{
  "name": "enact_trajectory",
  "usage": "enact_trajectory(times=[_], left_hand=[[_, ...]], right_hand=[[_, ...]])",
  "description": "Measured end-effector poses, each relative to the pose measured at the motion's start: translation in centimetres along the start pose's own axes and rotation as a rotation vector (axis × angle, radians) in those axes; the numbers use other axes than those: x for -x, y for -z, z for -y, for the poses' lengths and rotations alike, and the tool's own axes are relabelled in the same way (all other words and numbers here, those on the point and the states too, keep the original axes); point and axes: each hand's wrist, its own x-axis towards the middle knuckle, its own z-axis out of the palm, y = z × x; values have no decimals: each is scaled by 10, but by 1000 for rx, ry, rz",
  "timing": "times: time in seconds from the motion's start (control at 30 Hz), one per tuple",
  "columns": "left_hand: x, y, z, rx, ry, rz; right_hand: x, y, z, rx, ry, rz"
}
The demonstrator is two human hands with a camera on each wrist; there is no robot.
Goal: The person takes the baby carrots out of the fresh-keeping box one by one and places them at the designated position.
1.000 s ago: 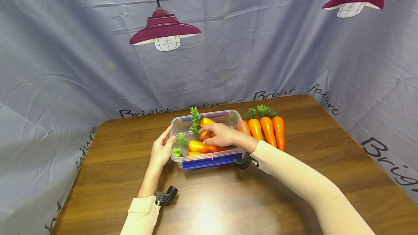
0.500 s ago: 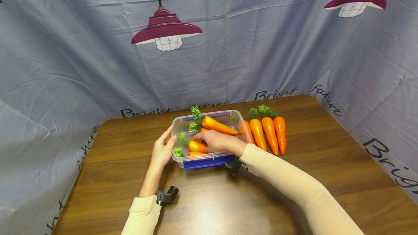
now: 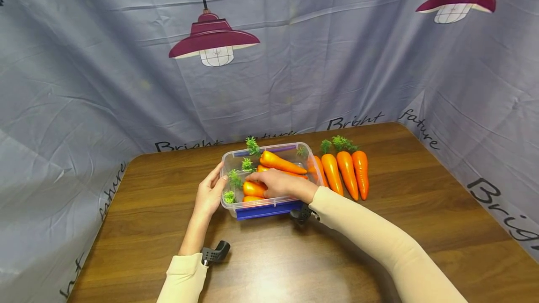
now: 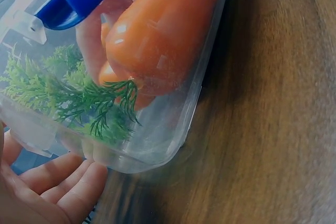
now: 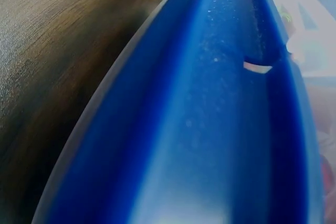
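Observation:
In the head view, a clear plastic box with blue latches holds several carrots with leafy green tops. My left hand rests against the box's left end; in the left wrist view its fingers lie nearly straight along the outer wall. Reaching inside, my right hand grips a carrot, fingers on its far side and thumb nearer me. Another carrot lies along the back of the box, its green top poking over the rim. A blue latch fills the right wrist view.
Right of the box, several carrots lie side by side on the brown wooden table, their green tops pointing away from me. A grey curtain printed with lamps hangs along the table's back edge.
My right hand has moved down toward the front of the box, from the carrots at the back to one nearer the front. The back carrots now lie lengthwise. My left hand stays put.

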Motion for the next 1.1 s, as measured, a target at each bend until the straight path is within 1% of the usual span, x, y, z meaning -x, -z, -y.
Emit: enact_trajectory(times=[0.1,0.2,0.37,0.6,0.73,0.87,0.97,1.1], left_hand=[[0,0,-1,-13,9,2],[0,1,0,-30,22,4],[1,2,0,-41,20,6],[1,2,0,-62,11,5],[2,2,-1,-63,15,5],[2,2,-1,-68,16,5],[1,2,0,-62,13,5],[0,2,1,-57,13,3]], right_hand=[[3,2,-3,-5,23,-47],[8,6,-4,-46,26,-94],[22,16,-7,-150,16,-210],[48,35,-22,-338,29,-378],[61,46,-34,-379,-12,-461],[76,56,-46,-422,-75,-512],[86,64,-57,-513,-113,-533],[98,74,-71,-699,-176,-583]])
